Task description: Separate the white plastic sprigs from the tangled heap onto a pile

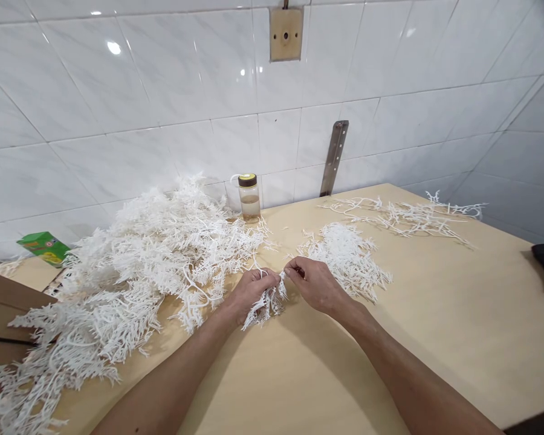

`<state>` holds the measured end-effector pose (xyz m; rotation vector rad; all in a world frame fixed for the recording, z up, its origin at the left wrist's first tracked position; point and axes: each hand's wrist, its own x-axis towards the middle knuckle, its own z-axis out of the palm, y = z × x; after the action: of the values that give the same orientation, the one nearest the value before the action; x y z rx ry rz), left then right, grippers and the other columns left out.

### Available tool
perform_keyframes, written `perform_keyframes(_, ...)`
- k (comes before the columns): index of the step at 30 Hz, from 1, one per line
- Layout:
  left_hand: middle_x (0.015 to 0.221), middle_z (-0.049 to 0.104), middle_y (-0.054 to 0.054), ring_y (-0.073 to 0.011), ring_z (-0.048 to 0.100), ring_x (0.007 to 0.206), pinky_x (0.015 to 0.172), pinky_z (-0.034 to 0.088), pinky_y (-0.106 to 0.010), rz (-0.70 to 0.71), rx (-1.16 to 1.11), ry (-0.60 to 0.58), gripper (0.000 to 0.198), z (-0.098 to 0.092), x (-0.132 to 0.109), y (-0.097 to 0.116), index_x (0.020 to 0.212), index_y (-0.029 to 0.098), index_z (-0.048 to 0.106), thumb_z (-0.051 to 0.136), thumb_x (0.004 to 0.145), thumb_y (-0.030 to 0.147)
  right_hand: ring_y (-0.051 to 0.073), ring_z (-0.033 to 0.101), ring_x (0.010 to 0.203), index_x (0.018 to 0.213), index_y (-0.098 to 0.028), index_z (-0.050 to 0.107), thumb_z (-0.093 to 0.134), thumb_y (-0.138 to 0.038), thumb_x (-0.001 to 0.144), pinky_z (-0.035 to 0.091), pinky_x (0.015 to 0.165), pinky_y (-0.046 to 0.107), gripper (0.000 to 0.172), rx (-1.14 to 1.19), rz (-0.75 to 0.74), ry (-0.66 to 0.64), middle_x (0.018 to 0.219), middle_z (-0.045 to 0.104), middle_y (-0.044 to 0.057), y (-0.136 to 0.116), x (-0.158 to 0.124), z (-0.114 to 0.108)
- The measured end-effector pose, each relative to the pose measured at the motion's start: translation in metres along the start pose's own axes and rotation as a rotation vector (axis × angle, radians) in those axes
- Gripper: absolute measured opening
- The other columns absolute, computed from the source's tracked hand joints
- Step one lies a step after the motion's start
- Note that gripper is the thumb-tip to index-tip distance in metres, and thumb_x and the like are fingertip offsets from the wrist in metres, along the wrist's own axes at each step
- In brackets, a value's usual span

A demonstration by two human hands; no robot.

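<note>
Two bare hands meet over a pale wooden tabletop (435, 314) in the head-camera view. At the back edge, against the white tiled wall (163, 90), a small clear plastic jar with a brown lid (249, 196) stands upright, its lower half filled with a yellowish liquid. A green printed carton (44, 247) lies tilted at far left; what is inside cannot be seen.

The left hand (249, 290) is curled closed around a white plastic branched sprig (265, 305), whose fronds hang out below the fingers. The right hand (315, 284) pinches the sprig's upper end between thumb and forefinger, the two hands nearly touching. A large heap of white plastic sprigs (154, 254) spreads just left of the left hand, and a smaller white pile (349, 254) lies just behind the right hand. Thin bare white stems (403, 217) are scattered well apart, toward the far right corner, below a grey metal bracket (334, 158) on the wall.
</note>
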<state>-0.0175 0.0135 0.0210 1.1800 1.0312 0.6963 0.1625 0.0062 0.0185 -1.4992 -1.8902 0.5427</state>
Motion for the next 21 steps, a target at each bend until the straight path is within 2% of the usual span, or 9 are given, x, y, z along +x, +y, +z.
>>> perform_keyframes(6,0.053,0.047,0.004,-0.0078,0.041,0.045,0.044,0.03,-0.021,0.068,-0.016,0.042,0.029,0.004,0.001,0.0,0.064,0.017,0.055,0.07,0.071,0.04,0.017,0.058,0.074,0.084,-0.017,0.061,0.043,-0.017,0.094,0.036,0.068,0.028,0.021,-0.251,0.005,0.094,0.084,0.067,0.006,-0.005,0.003,0.01)
perform_keyframes(9,0.055,0.05,0.002,-0.008,0.042,0.047,0.047,0.03,-0.022,0.09,-0.013,0.047,0.031,0.005,-0.003,0.0,0.068,0.016,0.059,0.073,0.07,0.043,0.018,0.058,0.071,0.081,-0.017,0.061,0.043,-0.015,0.091,0.037,0.067,0.029,0.02,-0.307,0.127,0.17,0.081,0.067,0.007,0.003,0.007,0.001)
perform_keyframes(12,0.058,0.052,0.002,-0.0083,0.043,0.049,0.048,0.03,-0.022,0.123,-0.019,0.068,0.036,0.003,-0.006,0.0,0.073,0.015,0.063,0.075,0.069,0.048,0.019,0.058,0.067,0.078,-0.019,0.061,0.047,-0.018,0.088,0.038,0.065,0.029,0.017,-0.228,0.232,0.236,0.073,0.065,0.004,0.017,0.009,-0.013)
perform_keyframes(17,0.057,0.051,0.003,-0.0086,0.043,0.046,0.046,0.032,-0.022,0.093,-0.056,0.057,0.04,-0.003,0.0,-0.004,0.081,0.016,0.063,0.076,0.068,0.053,0.016,0.059,0.064,0.094,-0.018,0.067,0.052,-0.022,0.085,0.044,0.071,0.032,0.018,-0.121,0.084,0.336,0.097,0.07,0.007,0.028,0.008,-0.019)
perform_keyframes(21,0.061,0.054,0.002,-0.0094,0.048,0.049,0.048,0.035,-0.022,0.098,-0.088,0.007,0.039,-0.008,0.007,-0.01,0.081,0.016,0.064,0.077,0.069,0.051,0.015,0.061,0.066,0.093,-0.021,0.07,0.053,-0.028,0.089,0.047,0.071,0.03,0.019,0.046,-0.081,0.232,0.095,0.073,0.005,0.016,0.005,-0.012)
